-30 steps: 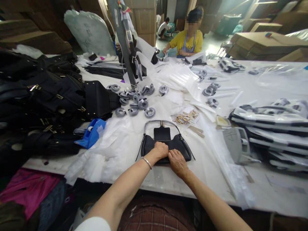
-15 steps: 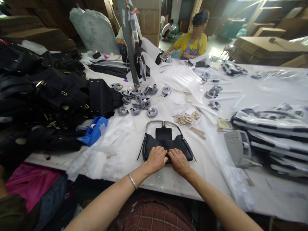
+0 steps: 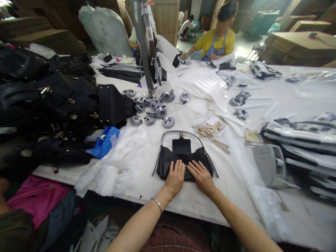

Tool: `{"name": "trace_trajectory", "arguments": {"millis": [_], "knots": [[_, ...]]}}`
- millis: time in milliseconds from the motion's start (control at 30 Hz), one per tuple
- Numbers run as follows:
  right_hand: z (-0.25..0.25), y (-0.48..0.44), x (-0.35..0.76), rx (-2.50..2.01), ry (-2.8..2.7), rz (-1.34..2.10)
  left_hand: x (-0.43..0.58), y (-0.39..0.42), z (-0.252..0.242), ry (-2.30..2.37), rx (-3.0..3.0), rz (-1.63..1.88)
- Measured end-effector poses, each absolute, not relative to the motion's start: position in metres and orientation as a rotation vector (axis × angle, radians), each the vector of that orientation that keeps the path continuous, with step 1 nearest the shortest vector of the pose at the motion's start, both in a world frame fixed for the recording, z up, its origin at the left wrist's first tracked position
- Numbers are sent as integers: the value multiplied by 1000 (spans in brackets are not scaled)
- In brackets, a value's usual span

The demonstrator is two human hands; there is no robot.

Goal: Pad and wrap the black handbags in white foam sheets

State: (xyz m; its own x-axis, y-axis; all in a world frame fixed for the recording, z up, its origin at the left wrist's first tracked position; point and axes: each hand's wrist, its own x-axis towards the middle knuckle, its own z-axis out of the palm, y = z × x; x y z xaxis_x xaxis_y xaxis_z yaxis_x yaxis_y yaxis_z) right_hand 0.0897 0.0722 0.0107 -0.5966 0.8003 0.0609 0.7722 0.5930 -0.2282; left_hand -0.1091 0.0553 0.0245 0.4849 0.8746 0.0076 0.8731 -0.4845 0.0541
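A black handbag [image 3: 168,159] lies on the white-covered table [image 3: 139,175] in front of me. Its flap [image 3: 181,146] is folded back away from me, and its strap [image 3: 193,133] arches behind the flap, partly in a clear wrap. My left hand [image 3: 175,177] rests flat on the bag's near side with fingers stretched out. Beside it my right hand [image 3: 202,176] lies flat on the same side, fingers slightly spread. Between the fingertips shows a small gold clasp [image 3: 185,167]. The bag's lower edge is partly hidden under both hands.
Black bags [image 3: 65,98] are heaped at left beside a blue tape dispenser [image 3: 105,141]. Coiled wrapped straps [image 3: 160,111] and gold hardware [image 3: 210,129] lie beyond the bag. A grey dispenser [image 3: 269,164] and stacked wrapped bags [image 3: 304,150] stand right. A co-worker in yellow [image 3: 220,43] is across the table.
My fingers, bent over the bag's near part half a second ago, now lie stretched flat on it. The hands have drawn slightly apart, and the view has shifted a little.
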Motion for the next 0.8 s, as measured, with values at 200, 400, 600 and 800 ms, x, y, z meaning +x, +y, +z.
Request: {"name": "trace_trajectory", "arguments": {"millis": [200,400,600,800], "knots": [[53,72,83,-1283,-2668,533,-113,51,6,1546,2728,147],[56,95,67,-1361,-2515,69,-107,53,-1,1582,2784,82],[-4,91,63,-1316,-2570,-69,-171,61,26,1425,2949,33],[7,92,60,-1337,-2591,-29,-219,55,6,1401,3010,290]]}}
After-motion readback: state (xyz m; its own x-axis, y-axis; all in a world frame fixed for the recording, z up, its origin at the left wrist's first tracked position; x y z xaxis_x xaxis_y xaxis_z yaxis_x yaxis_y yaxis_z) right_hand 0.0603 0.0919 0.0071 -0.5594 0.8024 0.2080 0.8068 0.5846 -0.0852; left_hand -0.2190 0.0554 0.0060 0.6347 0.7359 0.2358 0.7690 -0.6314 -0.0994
